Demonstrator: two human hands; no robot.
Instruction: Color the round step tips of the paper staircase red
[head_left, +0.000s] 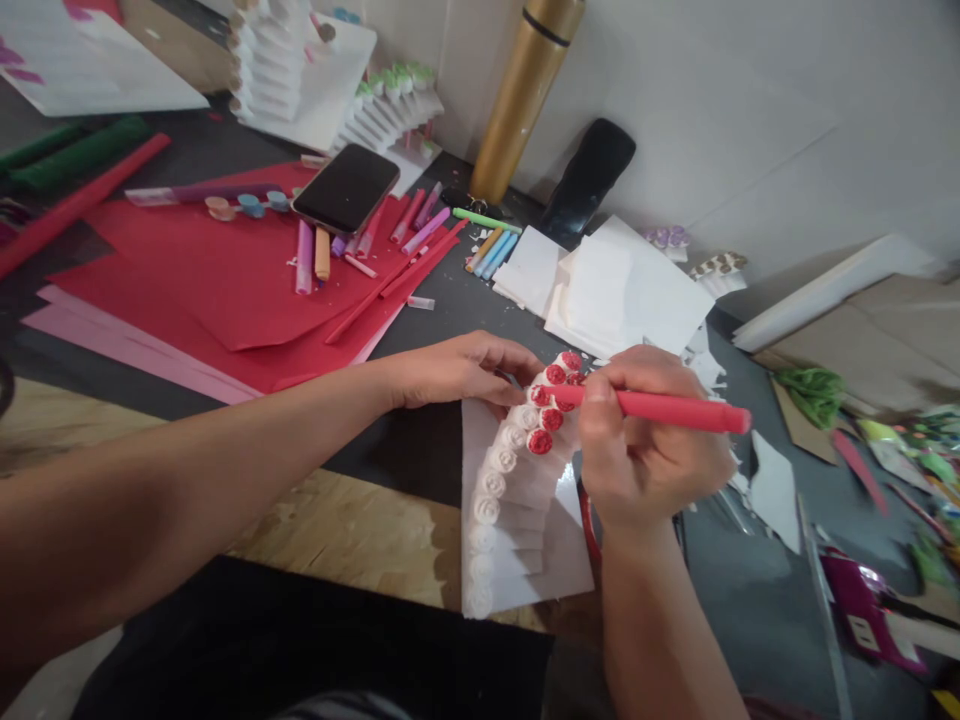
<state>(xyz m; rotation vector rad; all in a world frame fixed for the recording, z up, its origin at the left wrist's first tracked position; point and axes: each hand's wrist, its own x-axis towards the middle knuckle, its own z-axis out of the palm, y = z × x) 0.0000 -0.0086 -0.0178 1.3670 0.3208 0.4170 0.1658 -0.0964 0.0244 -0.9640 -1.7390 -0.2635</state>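
A curved row of small white rolled-paper rosettes [493, 483] lies on a glossy white sheet [559, 590] in the middle of the near side, running from between the two hands toward the person; several rosettes at the far end are coloured red. The right hand [652, 440] has a closed, narrow grip around a slim red felt-tip marker [679, 408], thumb and fingers pinching its barrel, the front end over the red rosettes. The marker's tip is hard to make out there, and the hand covers part of the row's right side. The left hand [476, 370] is at the far-left end of the row, its thumb beside the rosettes; some fingertips are hidden behind them, so whether its grip is closed on the row cannot be told. A red curved piece [589, 515] by the right wrist is mostly covered. Beyond the hands, a stack of white paper pieces [622, 285] sits on the dark grey bench [424, 455]. Farther left, a black phone [346, 188] rests over red sheets [187, 260]. The gold cylindrical bottle [529, 100] is cut off at the top, and the magenta object [870, 610] at right is blurred.
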